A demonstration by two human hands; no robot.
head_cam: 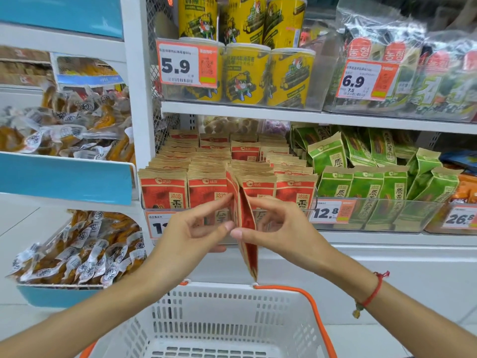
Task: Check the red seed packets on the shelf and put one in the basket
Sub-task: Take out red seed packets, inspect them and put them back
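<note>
Rows of red seed packets (pixel 165 189) stand upright in a clear tray on the middle shelf. One red packet (pixel 245 228) hangs edge-on in front of the shelf, above the basket. My left hand (pixel 196 228) pinches its left side with thumb and fingertips. My right hand (pixel 278 226) pinches its right side the same way. A white plastic basket (pixel 232 319) with an orange handle (pixel 312 306) sits below my hands; the part of it in view holds nothing.
Green seed packets (pixel 366 187) fill the tray to the right. Yellow snack cans (pixel 245 73) and seaweed packs (pixel 387 60) stand on the shelf above. Bins of wrapped snacks (pixel 77 254) hang on the left. Price tags (pixel 333 210) line the shelf edges.
</note>
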